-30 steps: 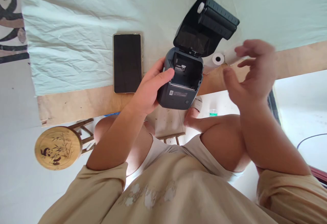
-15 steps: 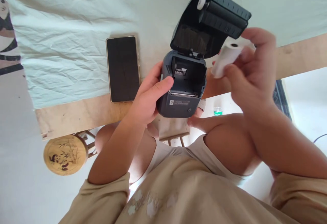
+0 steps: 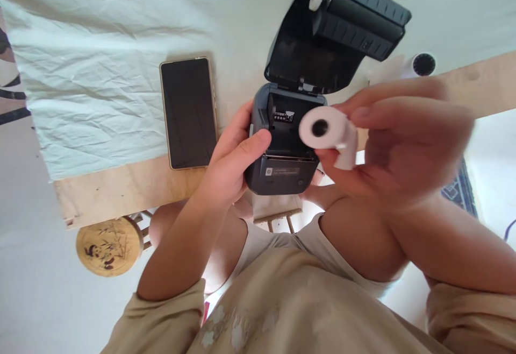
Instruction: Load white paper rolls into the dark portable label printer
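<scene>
A small dark grey printer (image 3: 282, 168) sits at the table's near edge with its lid (image 3: 338, 26) swung up and its paper bay bare. My left hand (image 3: 229, 165) grips the printer's left side, thumb on the bay rim. My right hand (image 3: 403, 144) holds a white paper roll (image 3: 328, 133) just above the right part of the open bay, the roll's dark core facing me. A second white roll (image 3: 419, 65) lies on the table behind the lid, to the right.
A black phone (image 3: 187, 112) lies face up on the pale cloth (image 3: 100, 74) left of the printer. The bare wooden table edge (image 3: 121, 192) runs in front. Below it stand a round wooden stool (image 3: 108, 246) and my knees.
My right hand picked a paper roll up from the table by the lid and carried it left and toward me, over the open bay. My left hand kept its hold on the printer.
</scene>
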A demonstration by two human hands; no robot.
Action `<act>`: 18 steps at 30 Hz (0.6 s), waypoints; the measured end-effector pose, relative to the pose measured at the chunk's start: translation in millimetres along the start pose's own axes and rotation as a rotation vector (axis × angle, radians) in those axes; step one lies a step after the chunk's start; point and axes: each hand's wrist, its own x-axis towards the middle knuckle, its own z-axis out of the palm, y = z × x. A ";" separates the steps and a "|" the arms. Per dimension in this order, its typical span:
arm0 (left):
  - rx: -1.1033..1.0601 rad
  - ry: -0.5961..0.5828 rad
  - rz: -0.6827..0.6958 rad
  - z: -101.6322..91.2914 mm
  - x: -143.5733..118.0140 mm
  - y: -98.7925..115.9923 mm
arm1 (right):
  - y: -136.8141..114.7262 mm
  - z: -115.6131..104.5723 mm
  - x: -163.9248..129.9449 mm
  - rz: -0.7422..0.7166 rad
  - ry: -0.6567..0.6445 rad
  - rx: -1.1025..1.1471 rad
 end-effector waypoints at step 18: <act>0.031 -0.005 0.059 -4.5 2.1 -5.5 | -8.3 11.9 1.2 -0.323 -0.046 -0.135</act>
